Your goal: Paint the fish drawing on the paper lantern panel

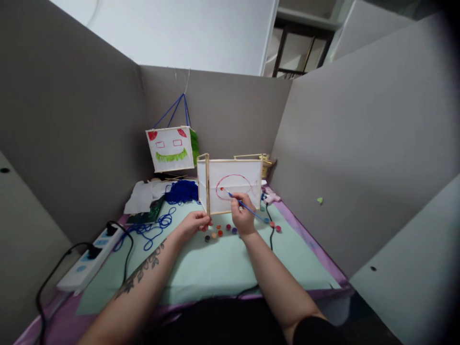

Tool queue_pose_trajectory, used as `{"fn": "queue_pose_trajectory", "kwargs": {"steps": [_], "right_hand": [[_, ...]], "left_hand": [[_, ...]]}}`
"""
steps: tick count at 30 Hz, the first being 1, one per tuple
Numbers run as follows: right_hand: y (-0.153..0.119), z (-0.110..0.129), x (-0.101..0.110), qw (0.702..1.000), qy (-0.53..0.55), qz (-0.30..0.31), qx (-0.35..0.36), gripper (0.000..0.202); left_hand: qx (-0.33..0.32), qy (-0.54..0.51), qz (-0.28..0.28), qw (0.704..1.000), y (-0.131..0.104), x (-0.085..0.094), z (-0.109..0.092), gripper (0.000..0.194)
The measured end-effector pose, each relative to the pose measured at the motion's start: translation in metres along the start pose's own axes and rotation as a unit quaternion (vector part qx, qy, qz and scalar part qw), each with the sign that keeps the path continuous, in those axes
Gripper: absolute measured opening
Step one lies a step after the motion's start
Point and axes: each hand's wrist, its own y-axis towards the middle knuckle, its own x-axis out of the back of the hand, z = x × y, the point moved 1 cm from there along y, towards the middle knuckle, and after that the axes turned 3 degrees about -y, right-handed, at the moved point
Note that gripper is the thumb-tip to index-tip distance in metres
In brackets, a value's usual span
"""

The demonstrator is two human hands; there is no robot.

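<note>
A box-shaped frame of wooden sticks with white panels point(235, 167) is held up above the table. My left hand point(196, 225) pinches its lower front corner. A red fish outline is drawn on the front panel, with a small orange-red spot inside its left part. My right hand point(243, 215) holds a thin blue paintbrush point(251, 211), whose tip is at or very near that spot. Several small paint pots point(220, 233) stand on the table below the frame, and others lie to the right of my right hand.
A decorated box point(170, 149) hangs by blue cords at the back left. Blue yarn point(182, 191), white material point(140, 197) and a power strip point(91, 261) lie on the left. Black cables cross the table point(204, 273). Grey partitions point(230, 115) surround it.
</note>
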Motion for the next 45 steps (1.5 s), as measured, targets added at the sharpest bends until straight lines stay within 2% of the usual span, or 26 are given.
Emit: {"fn": "queue_pose_trajectory", "kwargs": {"steps": [45], "right_hand": [[-0.0012, -0.0044, -0.0031, 0.998, 0.009, 0.019, -0.065, 0.017]], "left_hand": [[0.008, 0.003, -0.007, 1.0, -0.0033, -0.0044, -0.0068, 0.033]]}}
